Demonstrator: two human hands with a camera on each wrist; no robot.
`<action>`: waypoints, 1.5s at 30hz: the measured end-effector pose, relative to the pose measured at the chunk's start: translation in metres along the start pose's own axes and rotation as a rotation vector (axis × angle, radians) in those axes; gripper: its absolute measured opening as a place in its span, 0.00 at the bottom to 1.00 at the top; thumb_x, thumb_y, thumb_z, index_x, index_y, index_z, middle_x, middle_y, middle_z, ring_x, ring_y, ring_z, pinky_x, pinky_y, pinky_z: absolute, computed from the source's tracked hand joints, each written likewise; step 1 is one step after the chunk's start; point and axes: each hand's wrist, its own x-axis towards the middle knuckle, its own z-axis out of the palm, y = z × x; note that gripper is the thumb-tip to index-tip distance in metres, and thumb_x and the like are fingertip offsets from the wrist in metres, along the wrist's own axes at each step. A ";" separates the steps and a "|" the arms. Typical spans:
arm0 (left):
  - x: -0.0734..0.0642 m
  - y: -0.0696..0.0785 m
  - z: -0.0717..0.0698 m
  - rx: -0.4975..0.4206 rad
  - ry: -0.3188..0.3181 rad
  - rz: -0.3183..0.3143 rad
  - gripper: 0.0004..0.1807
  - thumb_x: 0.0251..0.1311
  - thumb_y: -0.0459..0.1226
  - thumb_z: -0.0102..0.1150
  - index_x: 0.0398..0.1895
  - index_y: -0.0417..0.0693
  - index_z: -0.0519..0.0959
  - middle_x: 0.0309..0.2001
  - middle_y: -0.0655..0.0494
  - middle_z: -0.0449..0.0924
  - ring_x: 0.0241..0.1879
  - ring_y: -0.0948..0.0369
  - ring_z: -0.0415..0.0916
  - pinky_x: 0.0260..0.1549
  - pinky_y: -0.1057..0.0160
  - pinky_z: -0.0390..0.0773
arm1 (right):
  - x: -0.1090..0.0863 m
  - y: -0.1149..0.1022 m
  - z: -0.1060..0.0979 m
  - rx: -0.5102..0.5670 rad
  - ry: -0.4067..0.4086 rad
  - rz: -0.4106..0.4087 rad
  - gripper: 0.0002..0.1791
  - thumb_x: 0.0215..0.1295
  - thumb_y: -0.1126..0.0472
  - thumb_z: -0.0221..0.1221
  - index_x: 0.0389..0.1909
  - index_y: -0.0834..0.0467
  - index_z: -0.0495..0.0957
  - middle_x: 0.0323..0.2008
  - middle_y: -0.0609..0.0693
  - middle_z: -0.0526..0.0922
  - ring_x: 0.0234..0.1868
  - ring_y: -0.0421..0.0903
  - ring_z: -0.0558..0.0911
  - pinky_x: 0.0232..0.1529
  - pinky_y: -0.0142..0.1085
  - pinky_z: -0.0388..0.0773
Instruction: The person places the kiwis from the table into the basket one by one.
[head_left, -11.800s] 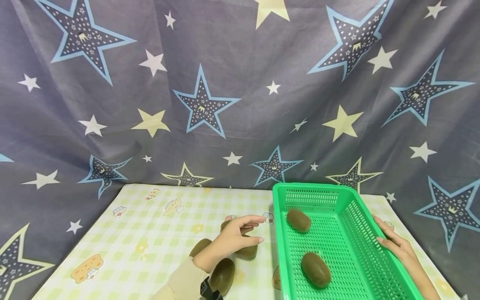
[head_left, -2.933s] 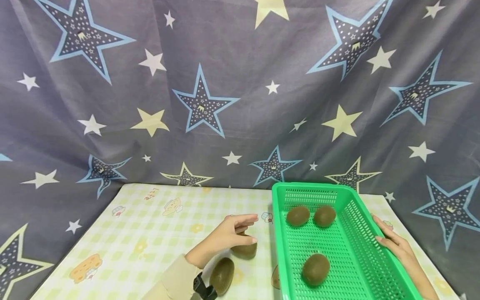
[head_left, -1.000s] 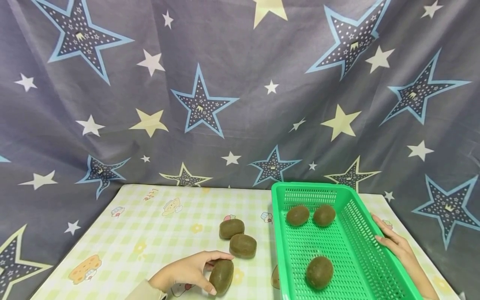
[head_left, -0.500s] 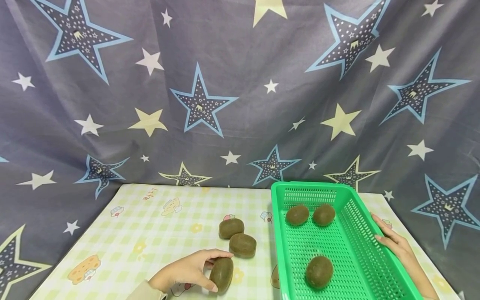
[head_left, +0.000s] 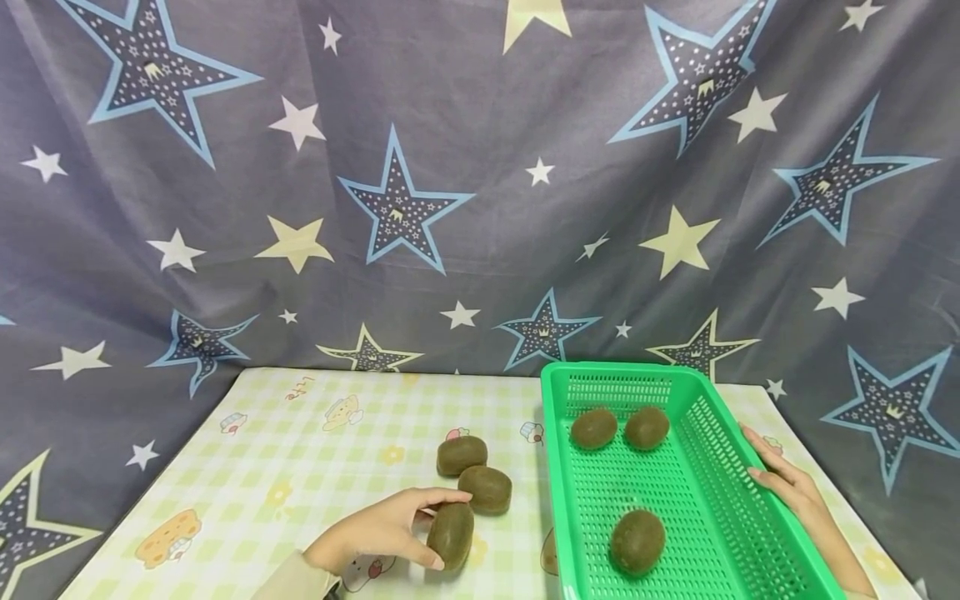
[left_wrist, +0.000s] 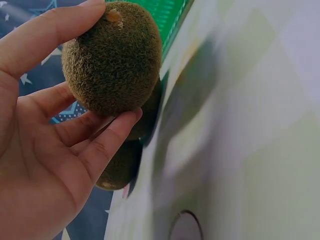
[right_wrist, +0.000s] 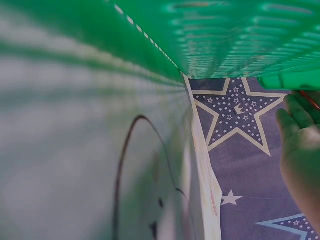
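My left hand (head_left: pixel 390 527) holds a brown fuzzy kiwi (head_left: pixel 452 536) between thumb and fingers. In the left wrist view this kiwi (left_wrist: pixel 114 59) is just off the tablecloth, its shadow apart from it. Two more kiwis, one (head_left: pixel 485 490) nearer and one (head_left: pixel 462 456) behind it, lie on the cloth beyond that hand. At right stands a green plastic basket (head_left: pixel 557 500) with three kiwis inside: two at the back, one (head_left: pixel 637 542) nearer the front. My right hand (head_left: pixel 798 496) grips the basket's right rim, thumb on top and fingers on the outside.
A checked tablecloth (head_left: pixel 300 467) with cartoon prints covers the table. Behind the table hangs a dark star-patterned curtain (head_left: pixel 480 250). The basket's front end runs out of the head view.
Since 11.8 seconds ago one more kiwi is in the basket. In the last second my left hand has raised a kiwi slightly and moved it up and right. My right hand stays put.
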 end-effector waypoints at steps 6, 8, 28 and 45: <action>0.007 0.005 -0.002 0.013 0.007 0.034 0.41 0.53 0.38 0.68 0.68 0.38 0.60 0.63 0.43 0.67 0.56 0.64 0.67 0.55 0.64 0.71 | 0.001 0.002 -0.001 -0.028 0.001 -0.021 0.30 0.74 0.67 0.41 0.74 0.56 0.47 0.65 0.20 0.53 0.63 0.16 0.44 0.66 0.45 0.15; 0.010 0.006 -0.003 0.024 0.014 0.034 0.41 0.52 0.39 0.68 0.68 0.39 0.61 0.63 0.44 0.67 0.56 0.64 0.67 0.55 0.64 0.71 | 0.001 0.002 -0.001 -0.015 0.000 -0.011 0.30 0.74 0.67 0.41 0.74 0.54 0.47 0.66 0.20 0.53 0.63 0.16 0.44 0.64 0.48 0.14; 0.047 0.034 0.000 0.017 0.094 0.005 0.41 0.52 0.36 0.67 0.69 0.40 0.60 0.60 0.45 0.68 0.54 0.62 0.72 0.54 0.65 0.72 | -0.001 -0.003 -0.001 -0.037 -0.002 -0.006 0.29 0.74 0.65 0.41 0.74 0.55 0.47 0.66 0.21 0.52 0.63 0.16 0.46 0.68 0.37 0.20; 0.081 0.065 0.009 0.008 0.164 0.046 0.40 0.52 0.34 0.68 0.69 0.46 0.62 0.62 0.47 0.70 0.53 0.62 0.74 0.51 0.66 0.75 | 0.000 -0.002 0.000 0.012 -0.007 0.027 0.30 0.75 0.65 0.41 0.74 0.54 0.46 0.66 0.21 0.52 0.63 0.16 0.44 0.63 0.52 0.13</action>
